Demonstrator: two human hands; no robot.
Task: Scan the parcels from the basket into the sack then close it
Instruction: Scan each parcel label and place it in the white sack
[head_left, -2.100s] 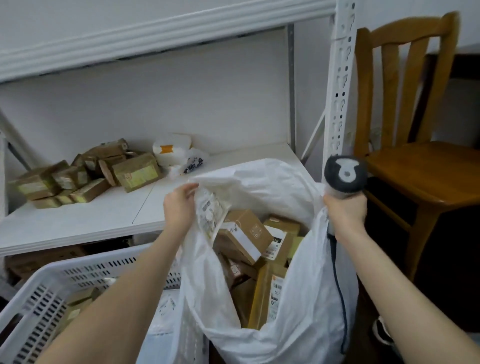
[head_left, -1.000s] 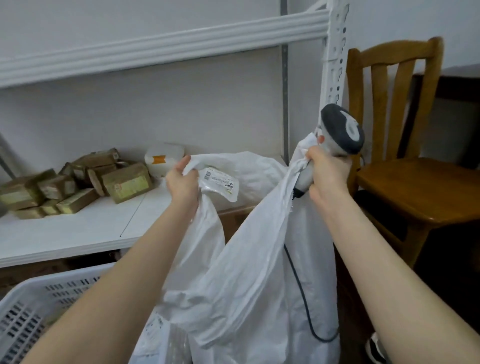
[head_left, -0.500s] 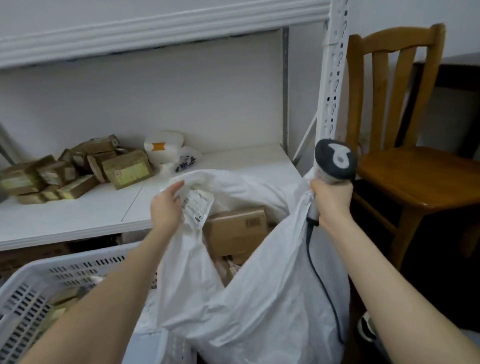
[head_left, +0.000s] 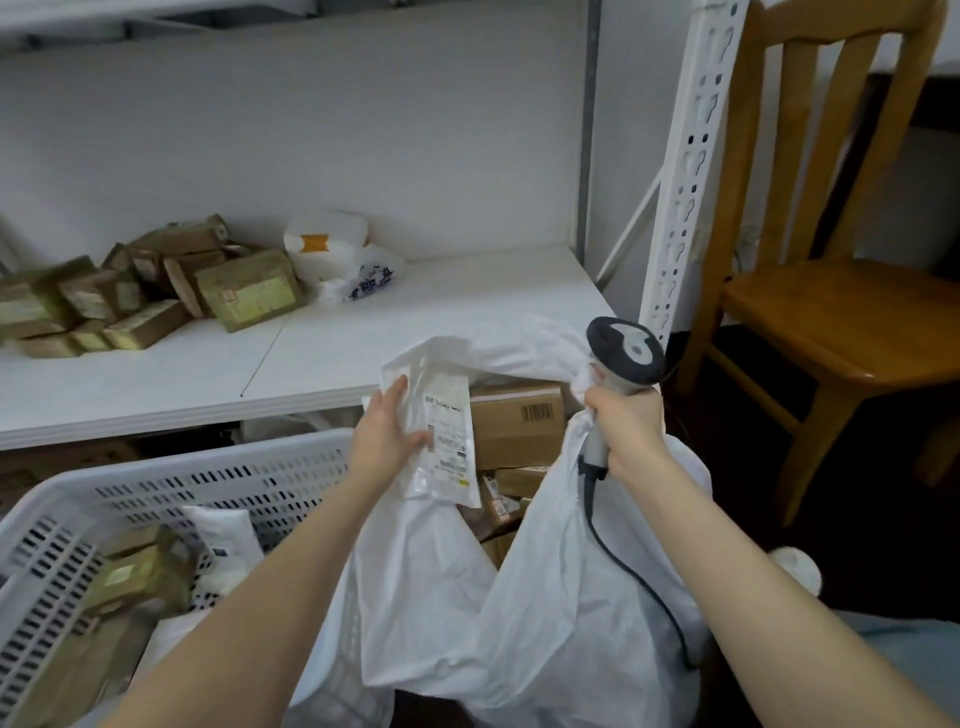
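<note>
A wooden chair stands just beside the white shelf and its perforated upright.

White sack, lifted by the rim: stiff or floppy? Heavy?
Likely floppy: the sack creases and sags between the left hand and the right hand, which also grips the scanner. Probably heavy: cardboard boxes are piled inside. Its mouth would probably collapse if either hand lets go.

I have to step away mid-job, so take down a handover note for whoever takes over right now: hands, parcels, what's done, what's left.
Left hand pinches the sack rim at its label.
Right hand grips the scanner together with the opposite rim.
Sack is open, with brown boxes inside.
Basket holds more parcels.
Left: scan those, drop them in, close the sack.
</note>
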